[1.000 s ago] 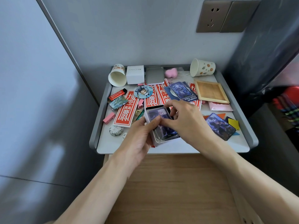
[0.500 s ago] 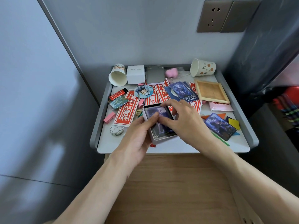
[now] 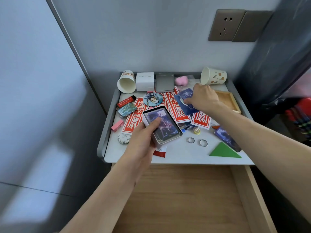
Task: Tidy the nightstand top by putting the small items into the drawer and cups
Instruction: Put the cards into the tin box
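Note:
My left hand [image 3: 143,142] grips a small open tin [image 3: 162,125] with picture cards inside, thumb pressed on the top card, above the nightstand top [image 3: 181,153]. My right hand [image 3: 202,97] rests far right on a stack of blue picture cards [image 3: 185,95], fingers touching them. Two paper cups lie tipped over at the back: one left [image 3: 126,81], one right [image 3: 213,78]. The wooden drawer [image 3: 185,195] stands pulled open below the top.
Red paper strips [image 3: 175,105], a round badge [image 3: 152,99], a white box [image 3: 144,81], a tin lid [image 3: 165,81], a lighter [image 3: 126,101], two rings [image 3: 197,141], a green triangle [image 3: 223,150], a wooden tray [image 3: 227,100] and another card [image 3: 226,137] litter the top.
My right hand left the tin and reached back right to the blue card stack. My left hand alone now holds the tin.

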A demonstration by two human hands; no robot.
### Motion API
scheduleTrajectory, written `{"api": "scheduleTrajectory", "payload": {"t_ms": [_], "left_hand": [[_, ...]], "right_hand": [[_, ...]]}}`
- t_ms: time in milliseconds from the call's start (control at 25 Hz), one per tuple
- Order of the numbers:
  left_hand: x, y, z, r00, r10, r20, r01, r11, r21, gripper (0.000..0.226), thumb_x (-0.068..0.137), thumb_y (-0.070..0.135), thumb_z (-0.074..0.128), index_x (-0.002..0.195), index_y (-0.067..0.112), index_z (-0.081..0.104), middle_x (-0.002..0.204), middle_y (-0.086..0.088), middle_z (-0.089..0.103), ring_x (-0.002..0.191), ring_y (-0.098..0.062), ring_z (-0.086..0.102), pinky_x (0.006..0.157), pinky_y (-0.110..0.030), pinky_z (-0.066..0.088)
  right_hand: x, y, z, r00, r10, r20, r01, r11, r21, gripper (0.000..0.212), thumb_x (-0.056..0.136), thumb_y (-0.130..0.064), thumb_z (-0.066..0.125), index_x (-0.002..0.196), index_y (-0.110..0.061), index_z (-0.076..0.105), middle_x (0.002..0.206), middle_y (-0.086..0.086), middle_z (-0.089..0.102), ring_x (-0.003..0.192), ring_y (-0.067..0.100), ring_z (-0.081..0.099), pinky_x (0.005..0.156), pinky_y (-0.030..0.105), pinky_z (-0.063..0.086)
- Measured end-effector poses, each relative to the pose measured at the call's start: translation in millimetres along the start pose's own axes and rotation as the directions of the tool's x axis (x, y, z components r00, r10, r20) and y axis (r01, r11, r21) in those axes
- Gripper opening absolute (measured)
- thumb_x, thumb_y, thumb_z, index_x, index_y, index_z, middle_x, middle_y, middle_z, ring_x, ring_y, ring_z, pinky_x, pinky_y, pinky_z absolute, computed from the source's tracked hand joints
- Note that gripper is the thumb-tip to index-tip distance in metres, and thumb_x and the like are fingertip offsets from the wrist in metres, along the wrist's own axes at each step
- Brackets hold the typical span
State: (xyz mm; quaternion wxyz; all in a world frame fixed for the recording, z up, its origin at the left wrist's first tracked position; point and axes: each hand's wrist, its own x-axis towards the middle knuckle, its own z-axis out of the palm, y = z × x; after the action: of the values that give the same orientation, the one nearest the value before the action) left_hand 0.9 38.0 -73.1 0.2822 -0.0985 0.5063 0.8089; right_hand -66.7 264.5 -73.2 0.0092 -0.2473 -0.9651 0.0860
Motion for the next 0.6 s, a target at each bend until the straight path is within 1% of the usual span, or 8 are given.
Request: {"api": "scheduleTrajectory", "payload": {"t_ms": [120, 200, 240, 320, 360, 400, 520, 600], "left_hand": [[1.4, -0.6, -1.8, 1.000, -0.001, 0.008, 0.001, 1.000, -0.010, 0.031, 0.094, 0.011, 0.063, 0.125, 0.007, 0.059, 0.111, -0.013, 0.075, 0.103, -0.029, 0.072, 0.096, -0.053, 0.054], [1.0, -2.2, -2.2, 1.000, -0.007, 0.020, 0.008, 1.000, -0.029, 0.029, 0.095, 0.011, 0.063, 0.124, 0.007, 0.060, 0.110, -0.013, 0.075, 0.102, -0.028, 0.073, 0.092, -0.048, 0.056], [0.3, -2.5, -1.7, 1.000, -0.011, 0.024, 0.012, 0.999, -0.041, 0.029, 0.094, 0.011, 0.063, 0.123, 0.007, 0.061, 0.109, -0.012, 0.075, 0.101, -0.027, 0.073, 0.089, -0.046, 0.058], [0.1, -4.9, -0.6, 0.999, -0.017, 0.035, 0.019, 0.998, -0.062, 0.031, 0.091, 0.012, 0.065, 0.122, 0.007, 0.062, 0.108, -0.013, 0.075, 0.098, -0.027, 0.074, 0.085, -0.043, 0.060], [0.2, -6.8, 1.3, 0.999, -0.017, 0.052, 0.021, 0.997, -0.079, 0.035, 0.088, 0.013, 0.067, 0.122, 0.007, 0.062, 0.109, -0.014, 0.075, 0.098, -0.028, 0.074, 0.084, -0.043, 0.060], [-0.7, -10.1, 4.5, 0.997, -0.019, 0.072, 0.025, 0.995, -0.096, 0.040, 0.084, 0.015, 0.068, 0.123, 0.007, 0.062, 0.111, -0.015, 0.074, 0.098, -0.028, 0.073, 0.084, -0.043, 0.060], [-3.4, -23.0, 11.9, 0.994, -0.008, 0.106, 0.019, 0.995, -0.102, 0.050, 0.080, 0.018, 0.067, 0.128, 0.005, 0.060, 0.117, -0.018, 0.071, 0.096, -0.028, 0.073, 0.082, -0.041, 0.061], [-4.3, -30.6, 14.3, 0.992, 0.005, 0.126, 0.010, 0.993, -0.116, 0.054, 0.082, 0.016, 0.065, 0.132, 0.000, 0.056, 0.122, -0.021, 0.069, 0.099, -0.027, 0.071, 0.088, -0.041, 0.059]], "right_hand": [[-4.2, -0.1, -5.5, 0.999, -0.007, -0.048, 0.009, 0.999, 0.052, 0.038, 0.087, -0.023, 0.069, 0.115, -0.003, 0.053, 0.100, 0.011, 0.060, 0.087, 0.027, 0.058, 0.069, 0.033, 0.046], [-16.1, 1.0, -19.5, 0.994, 0.003, -0.106, 0.020, 0.975, 0.220, 0.029, 0.091, -0.017, 0.064, 0.117, -0.005, 0.057, 0.104, 0.012, 0.064, 0.087, 0.024, 0.062, 0.068, 0.030, 0.049], [-29.4, 0.4, -27.5, 0.995, 0.024, -0.100, 0.017, 0.920, 0.392, 0.029, 0.092, -0.016, 0.064, 0.119, -0.008, 0.058, 0.103, 0.009, 0.065, 0.083, 0.020, 0.064, 0.066, 0.028, 0.050], [-70.4, -2.9, -40.9, 1.000, 0.001, -0.006, 0.004, 0.642, 0.767, 0.038, 0.089, -0.011, 0.067, 0.125, -0.015, 0.055, 0.100, 0.003, 0.068, 0.078, 0.017, 0.069, 0.061, 0.029, 0.057], [-94.7, -5.5, -43.2, 0.999, -0.039, 0.021, 0.002, 0.517, 0.856, 0.044, 0.086, -0.008, 0.069, 0.126, -0.020, 0.053, 0.099, 0.005, 0.068, 0.078, 0.019, 0.071, 0.062, 0.034, 0.060], [-117.3, -7.4, -39.6, 0.997, -0.072, 0.019, 0.018, 0.480, 0.877, 0.046, 0.085, -0.007, 0.070, 0.123, -0.026, 0.053, 0.097, 0.005, 0.068, 0.079, 0.020, 0.071, 0.063, 0.036, 0.061], [-154.1, -12.1, -16.3, 0.987, -0.116, -0.112, 0.160, 0.642, 0.749, 0.023, 0.085, -0.016, 0.072, 0.102, -0.026, 0.062, 0.086, -0.010, 0.066, 0.077, 0.002, 0.063, 0.065, 0.016, 0.049], [-157.6, -11.2, -8.9, 0.973, -0.162, -0.163, 0.229, 0.710, 0.666, 0.013, 0.083, -0.020, 0.074, 0.092, -0.022, 0.065, 0.081, -0.013, 0.065, 0.073, 0.002, 0.057, 0.063, 0.011, 0.041]]}}
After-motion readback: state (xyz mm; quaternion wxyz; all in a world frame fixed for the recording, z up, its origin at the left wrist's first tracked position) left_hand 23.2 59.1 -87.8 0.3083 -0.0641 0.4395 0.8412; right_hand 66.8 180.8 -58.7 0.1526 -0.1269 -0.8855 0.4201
